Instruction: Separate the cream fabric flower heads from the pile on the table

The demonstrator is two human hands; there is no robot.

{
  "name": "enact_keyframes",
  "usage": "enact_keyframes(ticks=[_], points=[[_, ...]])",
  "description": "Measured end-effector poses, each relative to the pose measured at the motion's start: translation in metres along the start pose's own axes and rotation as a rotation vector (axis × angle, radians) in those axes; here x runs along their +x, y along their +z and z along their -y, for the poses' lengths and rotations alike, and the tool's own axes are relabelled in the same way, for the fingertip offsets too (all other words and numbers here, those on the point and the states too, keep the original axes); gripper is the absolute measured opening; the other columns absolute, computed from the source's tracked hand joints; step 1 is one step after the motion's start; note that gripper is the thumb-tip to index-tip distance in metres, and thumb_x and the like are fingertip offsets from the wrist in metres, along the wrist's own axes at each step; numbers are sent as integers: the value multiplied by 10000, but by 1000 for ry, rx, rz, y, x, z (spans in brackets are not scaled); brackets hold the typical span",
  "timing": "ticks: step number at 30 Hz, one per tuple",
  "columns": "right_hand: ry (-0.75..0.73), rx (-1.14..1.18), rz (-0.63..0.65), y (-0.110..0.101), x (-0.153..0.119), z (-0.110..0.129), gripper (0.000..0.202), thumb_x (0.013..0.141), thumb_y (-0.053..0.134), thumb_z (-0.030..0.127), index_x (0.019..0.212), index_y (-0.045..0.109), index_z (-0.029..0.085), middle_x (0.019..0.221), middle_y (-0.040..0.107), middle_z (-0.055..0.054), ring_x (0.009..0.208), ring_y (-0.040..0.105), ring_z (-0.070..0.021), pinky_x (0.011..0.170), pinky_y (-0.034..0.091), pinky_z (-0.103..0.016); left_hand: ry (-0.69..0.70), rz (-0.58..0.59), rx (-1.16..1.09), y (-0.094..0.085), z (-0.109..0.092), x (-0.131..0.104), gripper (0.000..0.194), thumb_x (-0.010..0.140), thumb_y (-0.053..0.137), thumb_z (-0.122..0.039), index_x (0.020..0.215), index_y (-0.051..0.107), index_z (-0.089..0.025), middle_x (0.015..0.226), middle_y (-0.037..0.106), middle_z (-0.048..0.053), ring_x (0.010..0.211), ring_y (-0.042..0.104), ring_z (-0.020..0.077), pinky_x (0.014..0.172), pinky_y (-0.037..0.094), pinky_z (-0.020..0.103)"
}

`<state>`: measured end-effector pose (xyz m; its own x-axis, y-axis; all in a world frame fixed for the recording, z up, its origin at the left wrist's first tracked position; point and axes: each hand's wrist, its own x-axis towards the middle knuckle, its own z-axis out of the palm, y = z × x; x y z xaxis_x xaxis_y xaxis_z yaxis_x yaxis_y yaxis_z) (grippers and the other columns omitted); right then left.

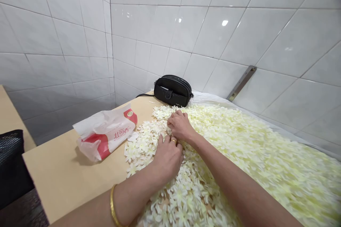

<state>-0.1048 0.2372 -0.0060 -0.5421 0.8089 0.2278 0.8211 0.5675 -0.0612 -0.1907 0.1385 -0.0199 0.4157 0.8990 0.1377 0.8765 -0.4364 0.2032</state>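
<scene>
Across the surface (pixel 61 177), white flowers (pixel 266 149) are lying in a broad layer, its long axis running from the back, near the black bag (pixel 172 90), toward the near right. Single blossoms are pointing every way, many by the left hand (pixel 169 156) facing up. Both hands are working among them at the layer's left part, the right hand (pixel 181 126) sitting just beyond the left. The right grip is curling well inward, fingertips down; the left grip is bending more loosely, fingers pointing away from the body (whether either is holding a blossom, I cannot tell). The layer's left edge is thinning out raggedly, and bare surface is stretching past it, around the plastic bag (pixel 106 133), to the left edge. Behind the flowers, white sheeting (pixel 213 97) is running along the tiled wall (pixel 165 32), leaving little room there. Two hands, one black bag, one plastic bag and one metal bracket (pixel 242 83) are showing; the flowers are lying too thickly for counting.
</scene>
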Motion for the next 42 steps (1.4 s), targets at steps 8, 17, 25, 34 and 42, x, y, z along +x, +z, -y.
enact_keyframes(ticks=[8, 17, 25, 34, 42], points=[[126, 296, -92, -36, -15, -3, 152, 775, 447, 189, 691, 570, 156, 793, 618, -36, 796, 513, -163, 693, 351, -264, 15, -253, -85, -2, 5, 3, 243, 851, 359, -165, 784, 589, -124, 833, 582, 103, 850, 488, 224, 806, 385, 360], [50, 359, 40, -62, -59, 0, 150, 714, 543, 205, 567, 555, 177, 606, 580, -15, 675, 485, -155, 631, 336, -259, -12, -181, -34, -6, 4, 0, 244, 843, 357, -179, 784, 590, -136, 792, 592, 95, 811, 496, 231, 766, 380, 377], [14, -50, 190, -54, -49, 6, 209, 767, 457, 132, 680, 635, 197, 700, 610, -43, 746, 488, -173, 664, 285, -273, 16, -53, -6, -6, -7, -6, 201, 781, 431, -151, 795, 626, -103, 828, 600, 134, 876, 504, 277, 774, 376, 410], [22, -177, 121, -8, -5, 9, 167, 747, 473, 152, 744, 639, 167, 850, 628, -94, 904, 438, -231, 714, 229, -333, 8, -9, 1, -4, -4, -5, 225, 812, 419, -192, 863, 621, -105, 921, 595, 142, 951, 477, 290, 836, 351, 431], [14, -70, 95, -2, -2, 8, 128, 665, 511, 77, 588, 585, 148, 726, 635, -92, 863, 442, -221, 722, 228, -342, 23, -49, -14, -2, -4, -6, 214, 809, 423, -172, 872, 614, -99, 956, 585, 169, 957, 471, 311, 842, 341, 459]])
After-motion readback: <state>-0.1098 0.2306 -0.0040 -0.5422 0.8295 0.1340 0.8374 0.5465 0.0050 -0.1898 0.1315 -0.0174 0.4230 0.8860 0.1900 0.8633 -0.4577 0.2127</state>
